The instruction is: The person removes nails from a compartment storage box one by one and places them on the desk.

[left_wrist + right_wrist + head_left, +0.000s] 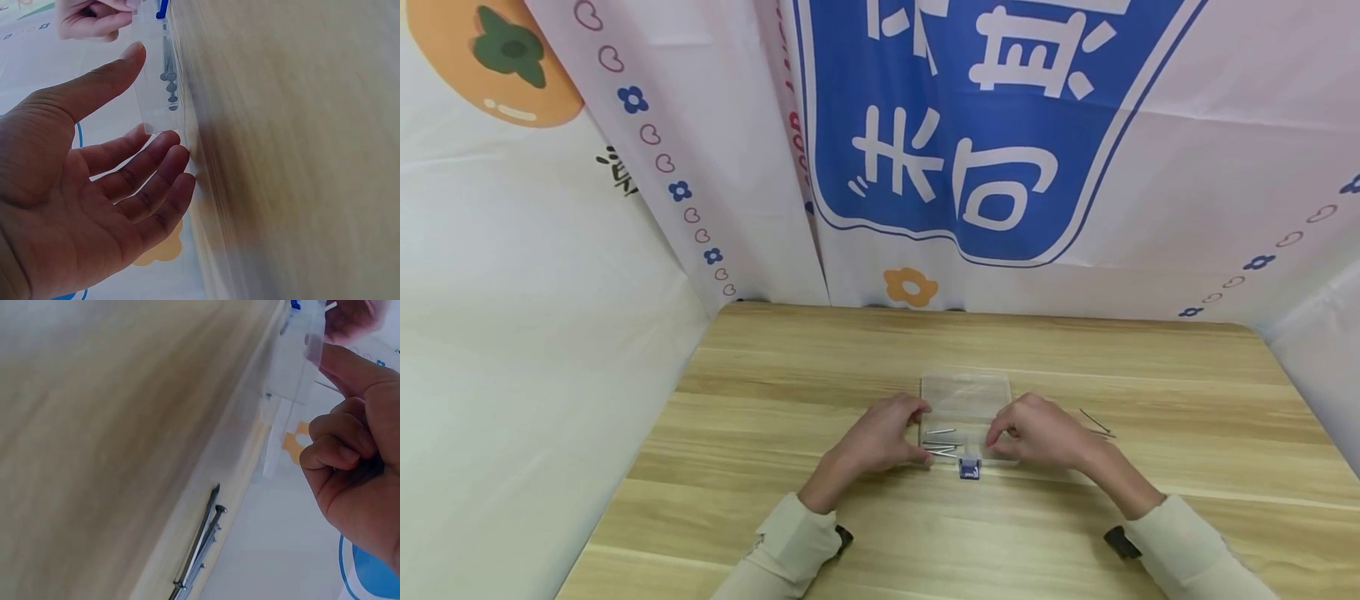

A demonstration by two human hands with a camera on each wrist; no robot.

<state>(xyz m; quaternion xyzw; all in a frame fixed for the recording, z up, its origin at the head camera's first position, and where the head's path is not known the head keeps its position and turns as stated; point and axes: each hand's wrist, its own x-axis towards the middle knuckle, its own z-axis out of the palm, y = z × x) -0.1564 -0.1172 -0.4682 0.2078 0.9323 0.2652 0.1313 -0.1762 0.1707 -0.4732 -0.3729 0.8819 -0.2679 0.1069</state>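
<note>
A clear plastic box [966, 392] with a blue latch [969, 469] at its front lies on the table. Several metal nails [940, 446] are in its front left part; their heads show through the wall in the left wrist view. My left hand [887, 433] is at the box's left side, thumb and fingers spread apart, tips right at the edge. Over the front right part, my right hand [1037, 429] pinches a small clear plastic piece [314, 350] between thumb and index finger, its other fingers curled in.
More loose nails [203, 537] lie on the wooden table [775, 375] to the right of the box, beside my right wrist. A printed cloth [865, 258] hangs behind the table's far edge, and white cloth hangs at both sides.
</note>
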